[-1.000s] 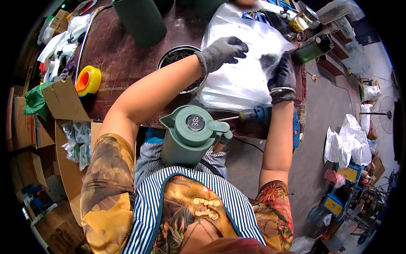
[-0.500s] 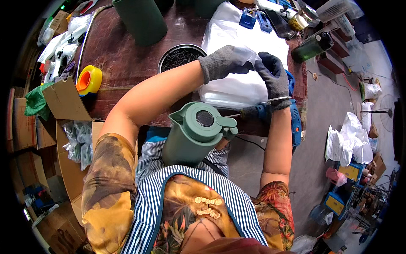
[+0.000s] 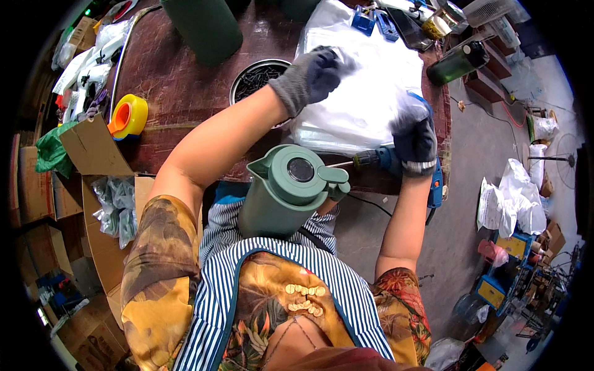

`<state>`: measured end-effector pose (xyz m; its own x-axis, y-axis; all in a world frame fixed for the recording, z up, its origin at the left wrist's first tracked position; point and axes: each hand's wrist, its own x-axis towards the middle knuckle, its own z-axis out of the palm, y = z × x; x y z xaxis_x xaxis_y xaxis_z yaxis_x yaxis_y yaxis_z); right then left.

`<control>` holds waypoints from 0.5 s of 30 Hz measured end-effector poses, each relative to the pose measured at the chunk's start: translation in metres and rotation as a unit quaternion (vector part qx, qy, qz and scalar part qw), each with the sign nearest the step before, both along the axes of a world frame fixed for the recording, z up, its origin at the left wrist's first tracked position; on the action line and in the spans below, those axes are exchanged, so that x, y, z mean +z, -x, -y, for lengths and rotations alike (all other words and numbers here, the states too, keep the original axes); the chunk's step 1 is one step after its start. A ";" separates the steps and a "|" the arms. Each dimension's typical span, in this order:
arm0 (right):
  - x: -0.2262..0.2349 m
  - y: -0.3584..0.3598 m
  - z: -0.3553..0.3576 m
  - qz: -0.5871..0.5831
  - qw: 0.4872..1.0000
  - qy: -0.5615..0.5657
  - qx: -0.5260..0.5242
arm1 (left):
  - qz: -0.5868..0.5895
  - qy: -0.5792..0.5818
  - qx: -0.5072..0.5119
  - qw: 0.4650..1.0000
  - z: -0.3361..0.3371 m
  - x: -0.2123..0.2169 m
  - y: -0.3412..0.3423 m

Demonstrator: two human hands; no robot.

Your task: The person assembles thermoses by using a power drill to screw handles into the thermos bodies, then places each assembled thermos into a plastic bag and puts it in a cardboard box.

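Observation:
My gloved left hand [image 3: 312,77] is closed on the upper left part of a clear plastic bag [image 3: 365,93] that lies on a pile of such bags on the brown table [image 3: 179,93]. At the bag's right edge, my gloved right hand [image 3: 413,133] pinches the film, which is blurred there. A sage-green lidded jug [image 3: 291,185] stands upright in my lap against the table's edge. A blue power drill [image 3: 387,162] lies along that edge just under my right hand, its bit pointing at the jug.
A round metal bowl of dark screws [image 3: 253,77] sits by my left forearm. A yellow tape roll with an orange core [image 3: 129,116], open cardboard boxes [image 3: 93,148], a dark green bottle [image 3: 458,62] and a dark green cylinder [image 3: 204,28] surround the work area.
My hands have drawn apart on the bag: the left went up and left, the right down and right to the bag's edge. The jug stays in my lap.

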<state>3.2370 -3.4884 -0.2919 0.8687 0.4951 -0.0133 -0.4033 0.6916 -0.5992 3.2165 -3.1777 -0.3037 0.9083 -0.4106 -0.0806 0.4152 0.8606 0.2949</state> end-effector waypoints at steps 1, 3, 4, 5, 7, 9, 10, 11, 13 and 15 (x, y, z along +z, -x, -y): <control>-0.001 0.021 0.013 0.015 0.998 0.053 0.001 | 0.123 0.011 -0.036 0.992 -0.004 0.026 0.015; -0.001 0.057 0.033 0.064 0.986 0.150 0.046 | 0.377 -0.449 0.133 0.799 -0.007 0.054 0.055; 0.015 0.068 0.030 0.150 0.960 0.168 0.169 | 0.373 -0.549 0.148 0.733 -0.008 0.068 0.079; 0.031 0.079 0.023 0.235 0.913 0.182 0.279 | 0.182 -0.424 0.055 0.885 -0.004 0.084 0.109; 0.031 0.109 0.009 0.371 0.892 0.096 0.241 | -0.019 -0.422 0.141 0.895 -0.022 0.104 0.169; 0.025 0.142 0.011 0.318 0.923 0.150 0.153 | 0.251 -0.359 0.102 0.893 -0.061 0.091 0.204; 0.017 0.153 0.010 0.360 0.885 0.272 0.116 | 0.334 -0.367 0.085 0.864 -0.074 0.085 0.223; 0.009 0.162 0.008 0.394 0.829 0.389 0.076 | 0.318 -0.476 0.071 0.817 -0.074 0.090 0.248; -0.003 0.176 -0.002 0.461 0.761 0.456 -0.015 | 0.228 -0.503 0.116 0.826 -0.061 0.088 0.281; -0.007 0.198 -0.016 0.408 0.813 0.412 -0.037 | 0.286 -0.565 0.137 0.762 -0.058 0.093 0.298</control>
<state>3.0386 -3.4723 -0.2986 0.7812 0.5570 0.2818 0.3867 -0.0773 -0.9190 2.9181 -3.1193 -0.2109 0.9668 -0.1605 0.1989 -0.2085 -0.0450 0.9770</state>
